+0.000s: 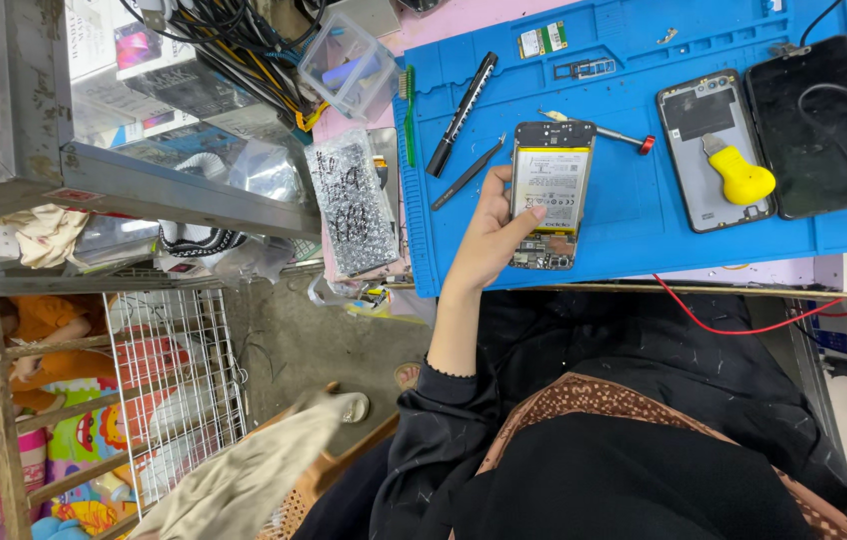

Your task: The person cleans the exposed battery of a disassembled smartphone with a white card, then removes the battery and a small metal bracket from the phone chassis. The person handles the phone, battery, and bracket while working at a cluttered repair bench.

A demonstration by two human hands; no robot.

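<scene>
While pinching the opened phone [551,195] by its edges, my left hand [492,240] is tilting it off the blue mat [634,210], battery up, so its insides face me. Tweezers [467,175] and pen [462,115] are lying just left of it; a back cover [689,180] with a yellow tool [739,175] is resting to its right.

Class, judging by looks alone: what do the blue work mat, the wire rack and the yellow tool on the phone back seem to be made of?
Blue work mat: probably silicone or rubber; matte, with moulded compartments.
Wire rack: metal, seemingly coated white; thin grid.
Yellow tool: likely plastic; smooth, evenly coloured, slightly glossy.
</scene>
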